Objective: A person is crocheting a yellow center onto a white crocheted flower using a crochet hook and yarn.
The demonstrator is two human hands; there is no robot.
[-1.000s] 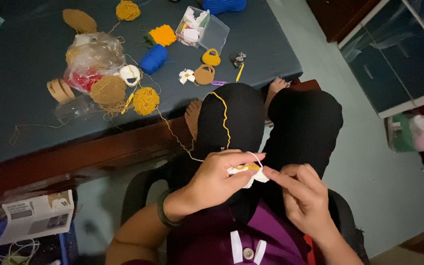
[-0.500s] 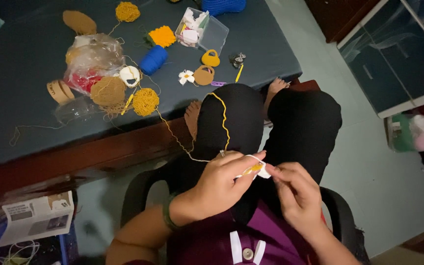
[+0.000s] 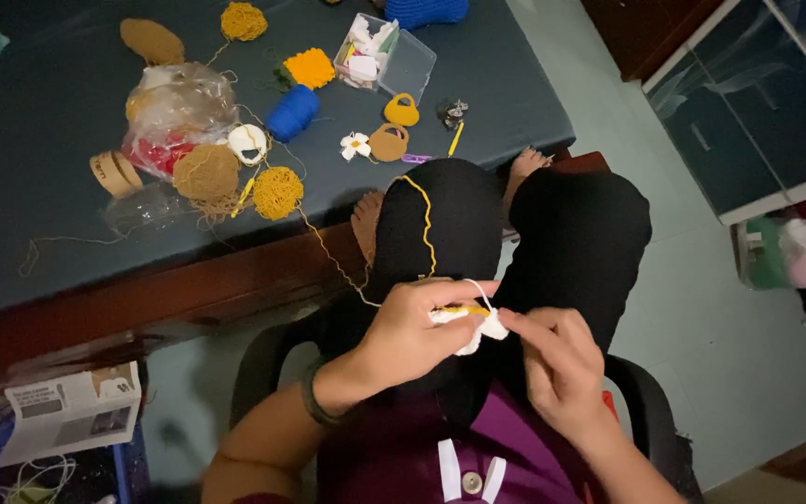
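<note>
One small white crochet piece [image 3: 470, 327] is being pinched at lower centre by the left hand [image 3: 414, 338] and right hand [image 3: 560, 366]; its shape is being hidden. One yellow strand [image 3: 426, 224] is being fed from the tabletop [image 3: 39, 131], where two yellow yarn balls [image 3: 277, 192] are being kept.

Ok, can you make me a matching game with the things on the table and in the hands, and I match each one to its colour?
Things:
1. spool of thread
2. small crochet piece held by the left hand and right hand
3. flat square patch
4. tiny bag shape

Colours:
A. tan brown
B. blue
C. white
D. orange-yellow

Pairs: 1-B, 2-C, 3-D, 4-A
</note>
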